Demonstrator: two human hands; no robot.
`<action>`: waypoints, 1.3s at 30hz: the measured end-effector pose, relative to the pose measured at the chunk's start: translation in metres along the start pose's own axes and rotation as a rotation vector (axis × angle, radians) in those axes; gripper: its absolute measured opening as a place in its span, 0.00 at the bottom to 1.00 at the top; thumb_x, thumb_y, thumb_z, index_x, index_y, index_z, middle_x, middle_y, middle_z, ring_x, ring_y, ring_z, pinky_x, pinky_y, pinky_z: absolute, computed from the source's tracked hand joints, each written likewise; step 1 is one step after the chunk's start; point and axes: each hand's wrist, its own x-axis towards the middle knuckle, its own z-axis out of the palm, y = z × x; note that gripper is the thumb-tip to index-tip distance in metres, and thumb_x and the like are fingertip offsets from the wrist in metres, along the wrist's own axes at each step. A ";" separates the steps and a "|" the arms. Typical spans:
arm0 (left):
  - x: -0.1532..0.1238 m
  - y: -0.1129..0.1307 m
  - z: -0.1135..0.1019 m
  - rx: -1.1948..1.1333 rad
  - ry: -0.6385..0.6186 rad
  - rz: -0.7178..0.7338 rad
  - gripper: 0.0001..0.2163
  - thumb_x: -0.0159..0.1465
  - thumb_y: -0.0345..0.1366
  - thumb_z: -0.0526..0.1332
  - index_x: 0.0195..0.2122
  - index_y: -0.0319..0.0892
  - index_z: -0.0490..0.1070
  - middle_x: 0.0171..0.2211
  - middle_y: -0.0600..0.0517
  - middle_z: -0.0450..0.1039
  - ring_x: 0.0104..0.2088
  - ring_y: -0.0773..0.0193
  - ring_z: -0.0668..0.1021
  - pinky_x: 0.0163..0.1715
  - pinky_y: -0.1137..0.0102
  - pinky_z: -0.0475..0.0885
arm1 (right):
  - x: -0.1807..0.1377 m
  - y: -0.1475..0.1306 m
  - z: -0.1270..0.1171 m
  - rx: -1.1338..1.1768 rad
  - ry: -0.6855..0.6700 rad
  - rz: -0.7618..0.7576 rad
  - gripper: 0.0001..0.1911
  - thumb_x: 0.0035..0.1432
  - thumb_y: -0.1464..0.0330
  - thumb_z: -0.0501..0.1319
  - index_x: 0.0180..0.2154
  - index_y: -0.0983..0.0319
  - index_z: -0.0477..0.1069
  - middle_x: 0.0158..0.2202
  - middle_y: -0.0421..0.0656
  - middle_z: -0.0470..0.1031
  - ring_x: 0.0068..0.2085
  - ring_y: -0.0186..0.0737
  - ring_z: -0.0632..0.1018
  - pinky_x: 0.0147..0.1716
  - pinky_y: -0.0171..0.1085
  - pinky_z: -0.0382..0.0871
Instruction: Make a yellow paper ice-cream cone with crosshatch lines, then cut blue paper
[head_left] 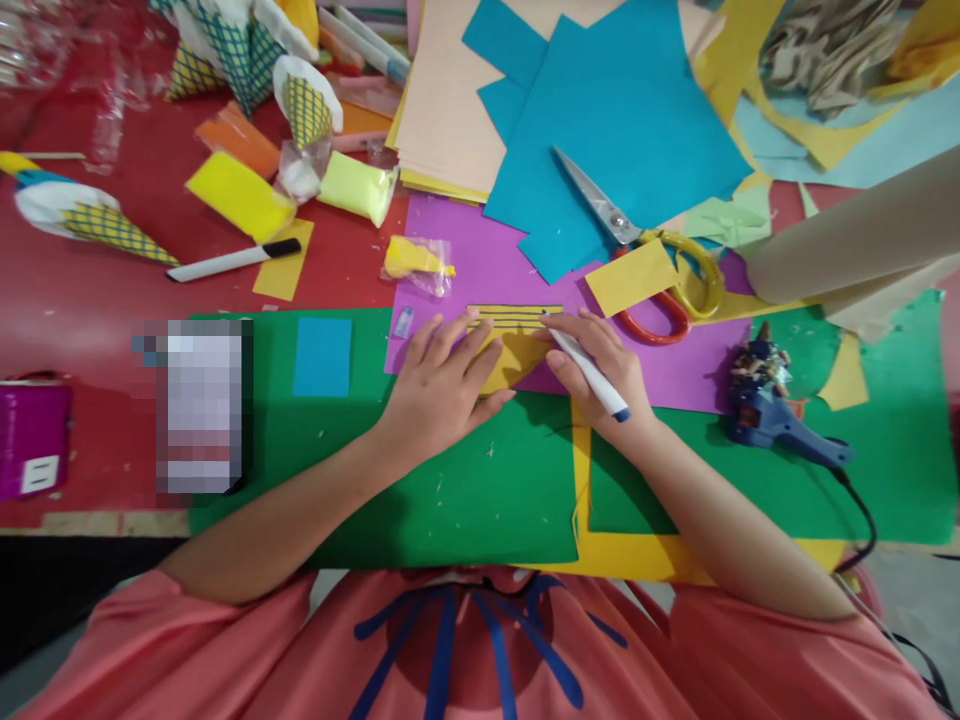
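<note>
My left hand (442,380) lies flat with fingers spread on a small yellow paper piece (517,345) that bears dark drawn lines along its top edge. My right hand (600,365) is closed on a white marker with a blue end (589,370), its tip touching the yellow piece at the right end of the lines. The yellow piece rests on a purple sheet (487,265), which overlaps a green sheet (465,480).
Scissors with yellow and red handles (637,240) lie beyond my right hand, a blue glue gun (765,410) to its right. A black-capped marker (232,262), patterned paper cones (90,215), yellow clay packs (356,188) and a stack of blue paper (622,120) crowd the red table (82,320).
</note>
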 end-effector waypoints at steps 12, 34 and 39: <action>0.003 -0.003 -0.001 -0.144 0.001 0.233 0.16 0.67 0.36 0.52 0.55 0.41 0.66 0.59 0.47 0.65 0.60 0.57 0.66 0.59 0.57 0.61 | 0.000 0.003 -0.006 0.405 0.024 0.099 0.17 0.62 0.61 0.55 0.52 0.56 0.65 0.48 0.45 0.76 0.49 0.42 0.77 0.50 0.45 0.71; 0.005 -0.009 0.004 -0.151 -0.069 0.182 0.15 0.67 0.35 0.53 0.54 0.42 0.66 0.57 0.45 0.66 0.58 0.57 0.68 0.58 0.56 0.63 | 0.011 0.008 -0.004 0.638 0.133 0.325 0.08 0.56 0.62 0.63 0.33 0.60 0.71 0.23 0.37 0.74 0.22 0.31 0.75 0.20 0.31 0.68; 0.004 -0.007 0.004 -0.139 -0.127 0.081 0.20 0.67 0.38 0.53 0.59 0.44 0.61 0.58 0.43 0.65 0.57 0.52 0.68 0.57 0.53 0.62 | 0.015 0.010 -0.006 0.604 0.091 0.341 0.08 0.55 0.62 0.64 0.32 0.61 0.72 0.23 0.38 0.75 0.21 0.32 0.75 0.20 0.33 0.70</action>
